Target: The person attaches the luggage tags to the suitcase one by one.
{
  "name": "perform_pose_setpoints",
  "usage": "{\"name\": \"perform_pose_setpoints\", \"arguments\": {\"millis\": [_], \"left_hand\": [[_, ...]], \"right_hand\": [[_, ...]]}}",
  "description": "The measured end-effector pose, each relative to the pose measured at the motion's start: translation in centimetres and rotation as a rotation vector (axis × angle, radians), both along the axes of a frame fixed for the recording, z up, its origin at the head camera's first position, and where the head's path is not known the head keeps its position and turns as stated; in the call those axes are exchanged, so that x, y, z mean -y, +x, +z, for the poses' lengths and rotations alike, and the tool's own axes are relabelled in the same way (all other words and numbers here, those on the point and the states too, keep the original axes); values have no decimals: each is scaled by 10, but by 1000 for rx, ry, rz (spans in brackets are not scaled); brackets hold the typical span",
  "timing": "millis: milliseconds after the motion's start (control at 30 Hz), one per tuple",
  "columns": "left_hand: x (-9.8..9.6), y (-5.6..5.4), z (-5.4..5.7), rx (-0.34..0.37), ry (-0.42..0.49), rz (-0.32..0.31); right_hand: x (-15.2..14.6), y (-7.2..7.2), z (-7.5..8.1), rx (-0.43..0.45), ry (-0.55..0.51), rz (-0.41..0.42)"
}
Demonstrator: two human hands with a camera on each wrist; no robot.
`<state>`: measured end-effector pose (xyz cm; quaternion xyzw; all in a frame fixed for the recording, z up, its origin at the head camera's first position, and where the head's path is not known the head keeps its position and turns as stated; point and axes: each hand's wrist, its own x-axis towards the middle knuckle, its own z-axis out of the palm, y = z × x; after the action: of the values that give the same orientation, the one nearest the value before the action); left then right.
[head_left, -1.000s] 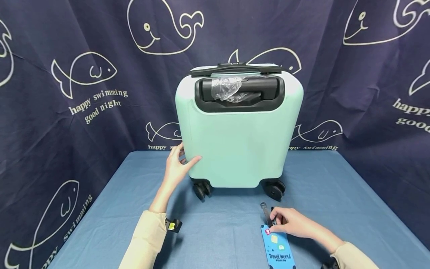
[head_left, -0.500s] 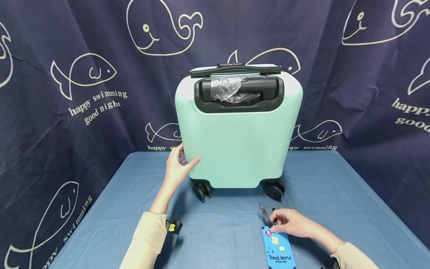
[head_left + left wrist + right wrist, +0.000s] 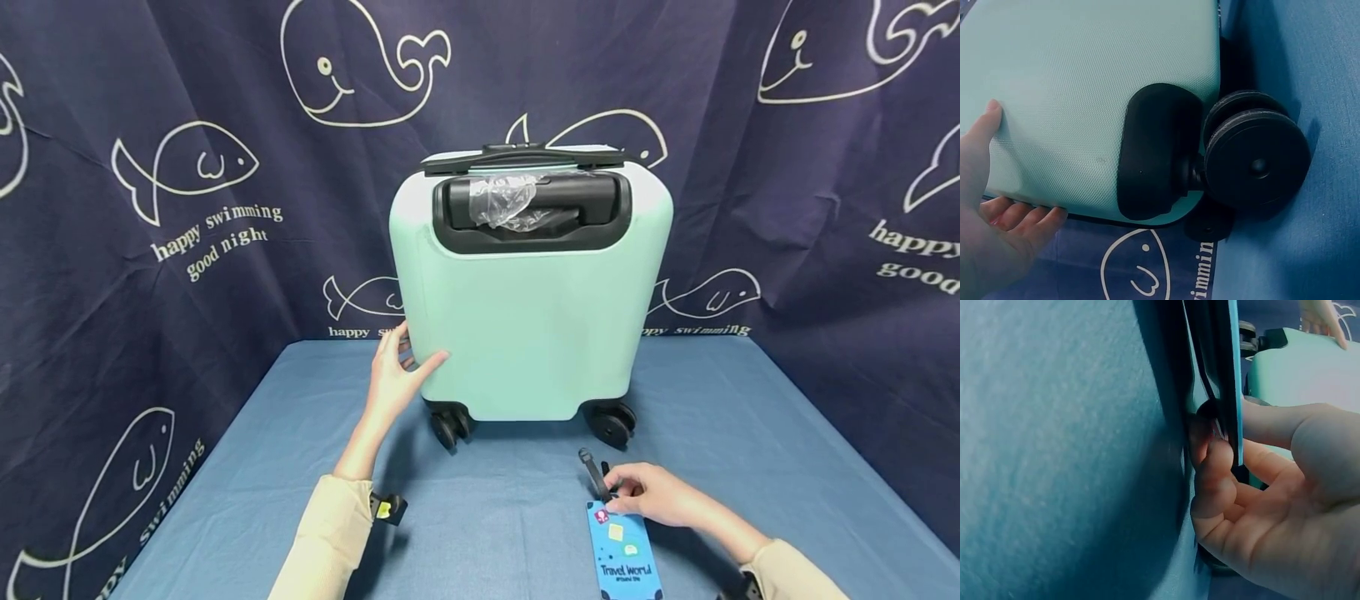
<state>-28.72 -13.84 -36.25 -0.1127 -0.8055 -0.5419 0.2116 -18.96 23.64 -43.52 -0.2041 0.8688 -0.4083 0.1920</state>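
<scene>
A mint-green suitcase (image 3: 532, 333) stands upright on its black wheels, with its back panel facing me. My left hand (image 3: 392, 377) holds its lower left edge; in the left wrist view the thumb (image 3: 988, 122) lies on one face while the fingers bend round the side. Down at the front right, my right hand (image 3: 660, 496) pinches a blue luggage tag (image 3: 628, 554) near its top, by the black strap (image 3: 591, 468). In the right wrist view the tag (image 3: 1235, 375) shows edge-on between thumb and fingers, close over the cloth.
Blue cloth (image 3: 487, 508) covers the table. A dark blue curtain (image 3: 225, 333) with whale and fish drawings hangs behind and on both sides. Clear plastic wrap (image 3: 504, 197) covers part of the suitcase's recessed handle (image 3: 577, 196). One front wheel (image 3: 611, 423) stands just beyond the strap.
The luggage tag in my right hand has shifted very slightly, its strap end tilting a little. My left hand stays at the same spot on the suitcase.
</scene>
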Motion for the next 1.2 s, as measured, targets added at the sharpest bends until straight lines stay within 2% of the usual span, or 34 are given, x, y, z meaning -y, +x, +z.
{"name": "perform_pose_setpoints", "arguments": {"millis": [500, 767, 1200], "left_hand": [[0, -2, -3, 1, 8, 16], [-1, -3, -5, -6, 19, 18], [-1, -3, -5, 3, 17, 19]], "right_hand": [[1, -2, -2, -15, -15, -82], [0, -4, -1, -95, -74, -90], [-1, 0, 5, -226, -13, -156]]}}
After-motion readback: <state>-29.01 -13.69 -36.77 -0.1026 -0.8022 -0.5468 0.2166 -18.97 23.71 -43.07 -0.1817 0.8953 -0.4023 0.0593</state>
